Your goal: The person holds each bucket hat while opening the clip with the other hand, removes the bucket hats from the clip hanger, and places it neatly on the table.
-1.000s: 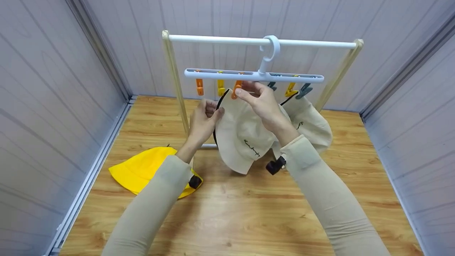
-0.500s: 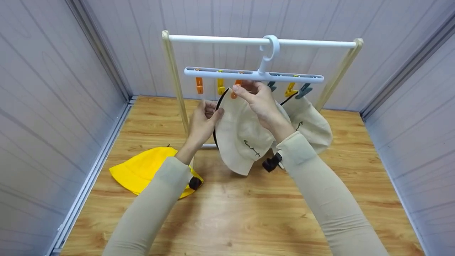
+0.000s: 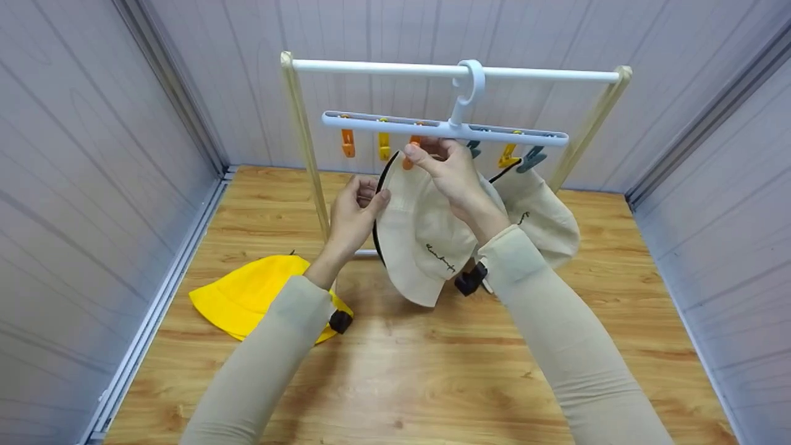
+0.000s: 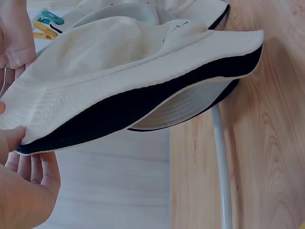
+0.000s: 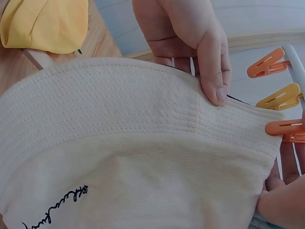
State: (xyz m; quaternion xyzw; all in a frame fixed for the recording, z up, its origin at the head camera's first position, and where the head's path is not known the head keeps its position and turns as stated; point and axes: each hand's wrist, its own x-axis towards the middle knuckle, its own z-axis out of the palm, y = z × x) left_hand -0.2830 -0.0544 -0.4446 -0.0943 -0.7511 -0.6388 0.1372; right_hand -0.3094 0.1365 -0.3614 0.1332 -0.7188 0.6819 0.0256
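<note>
A cream bucket hat (image 3: 408, 247) with a black underside and dark script hangs below a white clip hanger (image 3: 395, 127). My left hand (image 3: 353, 213) pinches its brim edge between thumb and fingers, also seen in the right wrist view, where the left hand (image 5: 195, 43) has its thumb on the stitched brim. My right hand (image 3: 460, 182) pinches the orange clip (image 3: 408, 162) at the hat's top corner; in the right wrist view this orange clip (image 5: 286, 128) overlaps the brim corner. A second cream hat (image 3: 544, 216) hangs at the right from a yellow and a dark green clip.
A yellow bucket hat (image 3: 247, 293) lies on the wooden floor at the left, partly behind my left forearm. The hanger hooks over a white rail (image 3: 383, 67) between wooden posts. An orange clip (image 3: 348, 143) and a yellow clip (image 3: 384, 147) hang at its left. Panels stand around.
The hanger has tilted, its left end slightly up and its right end slightly down. My right hand has moved slightly left and up. Both hands keep their holds.
</note>
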